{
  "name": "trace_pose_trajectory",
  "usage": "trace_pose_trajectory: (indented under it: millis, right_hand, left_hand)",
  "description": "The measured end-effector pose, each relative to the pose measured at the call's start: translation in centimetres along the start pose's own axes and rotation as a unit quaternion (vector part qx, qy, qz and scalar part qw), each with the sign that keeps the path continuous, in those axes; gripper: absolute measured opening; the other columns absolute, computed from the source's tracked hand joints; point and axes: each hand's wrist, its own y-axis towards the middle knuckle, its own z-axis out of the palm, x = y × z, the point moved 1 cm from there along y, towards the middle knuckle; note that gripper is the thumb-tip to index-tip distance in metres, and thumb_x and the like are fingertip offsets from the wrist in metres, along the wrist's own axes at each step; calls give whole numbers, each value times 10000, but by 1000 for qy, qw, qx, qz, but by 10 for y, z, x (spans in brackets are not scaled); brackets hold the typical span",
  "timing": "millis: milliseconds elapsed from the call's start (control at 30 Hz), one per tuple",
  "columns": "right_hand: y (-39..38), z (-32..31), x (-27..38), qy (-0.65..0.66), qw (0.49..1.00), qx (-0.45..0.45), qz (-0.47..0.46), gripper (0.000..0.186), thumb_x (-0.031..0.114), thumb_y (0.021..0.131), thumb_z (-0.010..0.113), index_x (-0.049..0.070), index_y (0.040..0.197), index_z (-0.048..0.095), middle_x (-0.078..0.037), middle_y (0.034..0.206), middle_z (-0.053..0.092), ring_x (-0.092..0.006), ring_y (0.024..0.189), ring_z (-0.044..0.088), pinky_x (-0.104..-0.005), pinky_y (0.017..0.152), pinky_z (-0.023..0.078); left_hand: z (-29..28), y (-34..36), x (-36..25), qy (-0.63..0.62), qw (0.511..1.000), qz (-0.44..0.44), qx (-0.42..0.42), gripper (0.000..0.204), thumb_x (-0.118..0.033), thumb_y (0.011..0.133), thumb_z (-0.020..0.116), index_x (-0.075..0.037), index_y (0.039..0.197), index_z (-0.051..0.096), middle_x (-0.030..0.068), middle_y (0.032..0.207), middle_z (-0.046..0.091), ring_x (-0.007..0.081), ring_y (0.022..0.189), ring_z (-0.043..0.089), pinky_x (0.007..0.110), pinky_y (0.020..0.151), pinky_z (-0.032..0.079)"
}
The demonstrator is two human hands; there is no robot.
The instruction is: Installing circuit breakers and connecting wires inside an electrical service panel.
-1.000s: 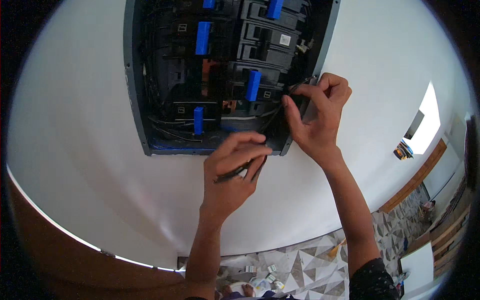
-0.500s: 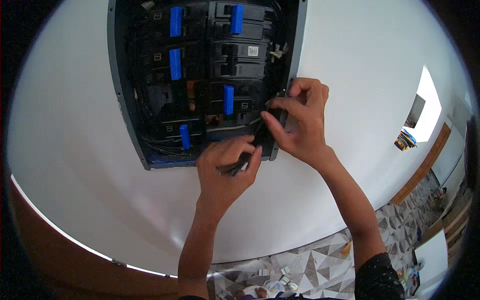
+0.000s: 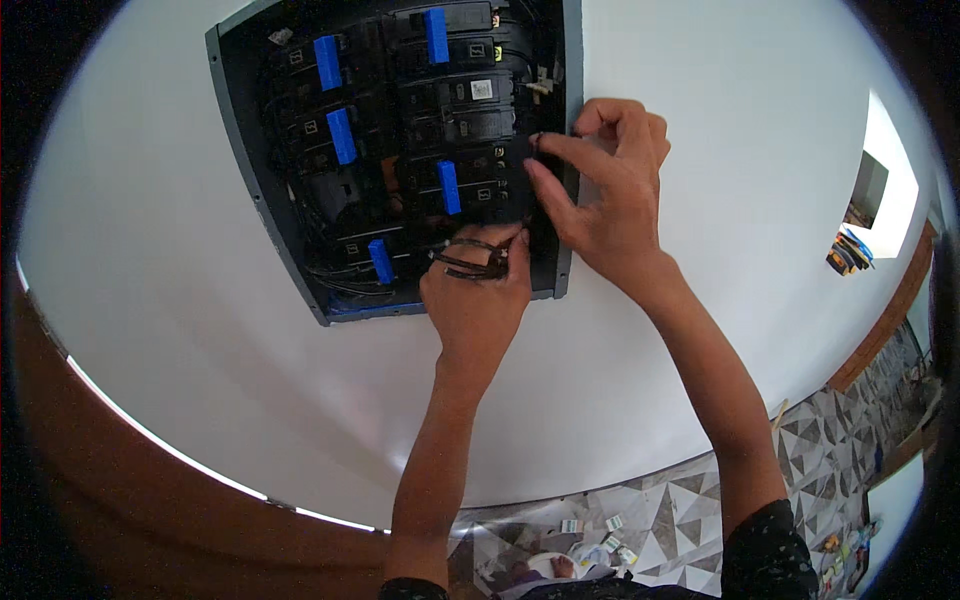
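Note:
A dark metal breaker panel (image 3: 262, 203) is set in the white wall, with rows of black circuit breakers (image 3: 470, 125) and several blue clips (image 3: 341, 136) on them. My left hand (image 3: 477, 300) is closed at the lower part of the panel, with looped black wires (image 3: 470, 262) between thumb and fingers. At the panel's right edge is my right hand (image 3: 610, 190), its thumb and index finger curved toward each other in a pinch. A small dark bit shows at the index fingertip; what lies between the fingers is lost against the dark interior.
The panel's side rim (image 3: 573, 60) runs up beside my right hand. Thin black wires (image 3: 345, 280) line the panel's lower left. Below, small boxes (image 3: 571, 526) lie on the patterned tile floor (image 3: 650, 510). Yellow-and-black tools (image 3: 850, 252) sit by an opening at the right.
My left hand has moved up into the panel's lower part with the wires. My right hand is higher along the right rim. The view has shifted and tilted slightly.

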Motion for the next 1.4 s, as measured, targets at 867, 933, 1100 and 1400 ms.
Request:
trace_pose_trajectory:
  millis: [867, 933, 1100, 1400]
  right_hand:
    - [0, 9, 3, -67, 997, -14, -44, 202, 11, 609, 767, 76, 798, 735, -50, 1335, 518, -296, 1220, 414, -448, 964, 278]
    - [1, 9, 6, -112, 993, 3, -39, 141, 10, 609, 742, 73, 733, 723, -42, 1404, 485, -303, 1284, 373, -471, 976, 254]
    - [8, 10, 10, -142, 988, 26, -46, 65, 16, 647, 722, 76, 658, 700, -33, 1430, 468, -311, 1333, 318, -478, 995, 240]
    - [12, -1, 6, -98, 992, 63, -42, 95, 7, 662, 741, 70, 721, 701, -39, 1402, 498, -314, 1310, 360, -483, 1028, 238]
  left_hand:
    - [10, 4, -4, 3, 999, 27, -25, 113, -88, 807, 729, -111, 915, 754, 84, 802, 708, 263, 679, 679, 322, 627, 522]
    - [8, 5, -5, 2, 1000, 17, -9, 111, -81, 803, 731, -107, 908, 754, 84, 800, 708, 256, 674, 678, 318, 628, 521]
    - [4, 8, -7, -10, 1000, -3, 22, 103, -75, 798, 733, -100, 895, 751, 85, 793, 707, 242, 673, 676, 321, 630, 518]
    - [9, 7, 0, -16, 1000, -2, -19, 108, -85, 804, 727, -119, 903, 755, 86, 834, 722, 261, 705, 689, 329, 649, 528]
